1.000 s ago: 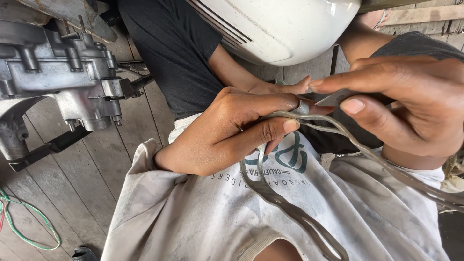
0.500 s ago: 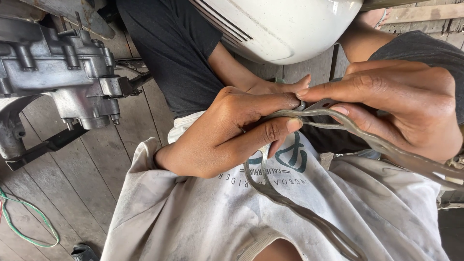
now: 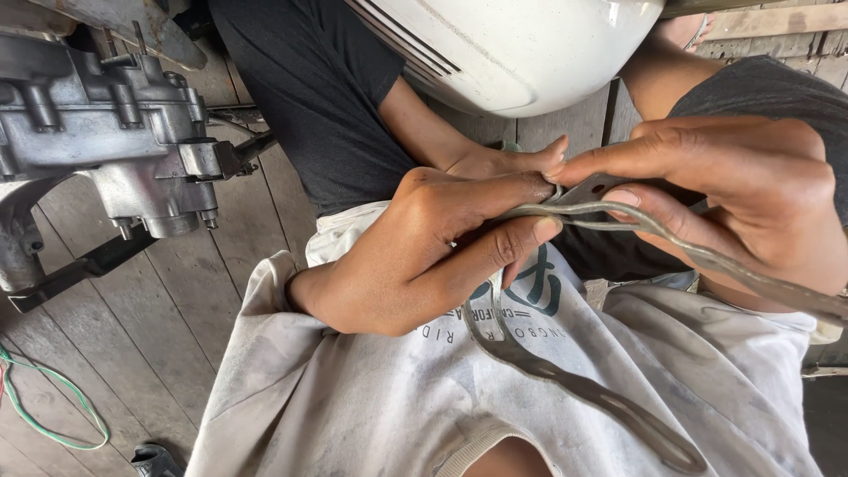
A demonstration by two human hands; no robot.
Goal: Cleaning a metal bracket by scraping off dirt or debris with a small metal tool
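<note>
Gasket (image 3: pixel 583 389), thin and grey, drapes across the white shirt (image 3: pixel 353 415) beside the engine casing (image 3: pixel 106 132). Left hand (image 3: pixel 424 256) and right hand (image 3: pixel 733 194), both pinching it, have drawn closer, flattening its loop.

From where I watch, I see no package, sign or screen, only a dark teal printed logo (image 3: pixel 530 296) with small lettering on the pale shirt's (image 3: pixel 371 415) chest, partly hidden behind the left hand (image 3: pixel 424 256).
</note>
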